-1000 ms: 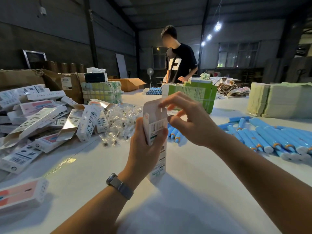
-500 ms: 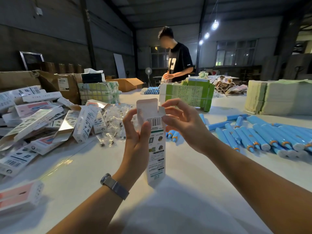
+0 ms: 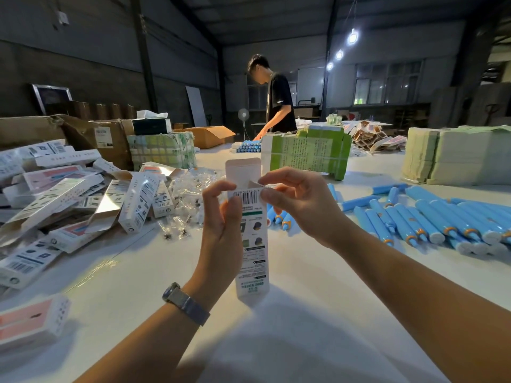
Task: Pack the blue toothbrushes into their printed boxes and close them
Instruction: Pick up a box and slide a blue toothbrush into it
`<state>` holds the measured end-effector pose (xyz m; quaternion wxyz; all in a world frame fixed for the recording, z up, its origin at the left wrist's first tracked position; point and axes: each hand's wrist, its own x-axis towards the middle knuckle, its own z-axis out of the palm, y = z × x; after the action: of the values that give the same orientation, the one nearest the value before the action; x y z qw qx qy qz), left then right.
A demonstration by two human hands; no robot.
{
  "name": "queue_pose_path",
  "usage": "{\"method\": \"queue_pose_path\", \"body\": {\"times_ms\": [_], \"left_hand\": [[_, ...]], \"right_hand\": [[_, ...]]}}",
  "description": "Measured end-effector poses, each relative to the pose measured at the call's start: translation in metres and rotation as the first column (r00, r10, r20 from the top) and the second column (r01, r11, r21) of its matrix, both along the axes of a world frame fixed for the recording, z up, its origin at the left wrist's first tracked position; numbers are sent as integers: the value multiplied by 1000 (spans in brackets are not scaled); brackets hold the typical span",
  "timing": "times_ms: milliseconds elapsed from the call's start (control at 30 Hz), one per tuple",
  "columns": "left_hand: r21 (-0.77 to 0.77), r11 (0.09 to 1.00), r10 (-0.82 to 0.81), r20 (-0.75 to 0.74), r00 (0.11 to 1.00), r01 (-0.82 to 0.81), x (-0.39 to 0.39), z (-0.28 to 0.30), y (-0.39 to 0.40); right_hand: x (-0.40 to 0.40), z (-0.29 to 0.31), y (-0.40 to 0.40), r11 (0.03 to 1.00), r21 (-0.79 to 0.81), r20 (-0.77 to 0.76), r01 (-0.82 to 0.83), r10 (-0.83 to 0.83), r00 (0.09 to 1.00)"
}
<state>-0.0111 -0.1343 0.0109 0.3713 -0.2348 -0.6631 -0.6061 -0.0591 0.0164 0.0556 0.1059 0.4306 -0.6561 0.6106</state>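
I'm gripping the tall white printed cardboard box (image 3: 253,244) upright in my left hand (image 3: 221,230); my right hand's (image 3: 301,203) fingers (image 3: 266,193) are pinching its open top flap.

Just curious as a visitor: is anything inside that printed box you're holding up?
I cannot tell. The printed box has its top flap raised, but only the white flap shows; the walls and both hands cover the inside.

From my remote seat I see two bare forearms rising from the bottom of the frame, no sleeves showing on either. On the left wrist, lower centre-left, sits a round silver-cased wristwatch on a grey woven-metal mesh band (image 3: 185,303). The left hand (image 3: 221,230) and right hand (image 3: 301,203) wear no gloves or rings.
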Motion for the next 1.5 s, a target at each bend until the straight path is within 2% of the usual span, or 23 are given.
{"method": "queue_pose_path", "body": {"times_ms": [267,433,600,733,900,1000,1167,1500], "left_hand": [[-22,1000,-20,6,1000,20,1,1,1],[-7,999,-49,16,999,49,3,1,1],[36,999,-33,32,999,32,2,-1,0],[5,1000,-15,17,1000,15,3,1,2],[13,1000,-15,16,1000,15,4,3,4],[-5,1000,-16,5,1000,17,6,3,3],[91,994,-71,58,996,66,7,4,1],[5,1000,-27,17,999,27,4,2,2]], "right_hand": [[0,7,6,998,63,-42,5,-3,999],[1,7,6,1000,7,-49,-17,18,999],[3,9,2,999,6,-140,51,-49,989],[3,10,4,993,76,-168,91,-77,983],[10,13,4,997,65,-89,44,-39,995],[8,13,2,991,84,-138,104,-92,986],[8,12,0,983,125,-194,131,-105,975],[11,15,-2,981,122,-221,153,-124,967]]}}
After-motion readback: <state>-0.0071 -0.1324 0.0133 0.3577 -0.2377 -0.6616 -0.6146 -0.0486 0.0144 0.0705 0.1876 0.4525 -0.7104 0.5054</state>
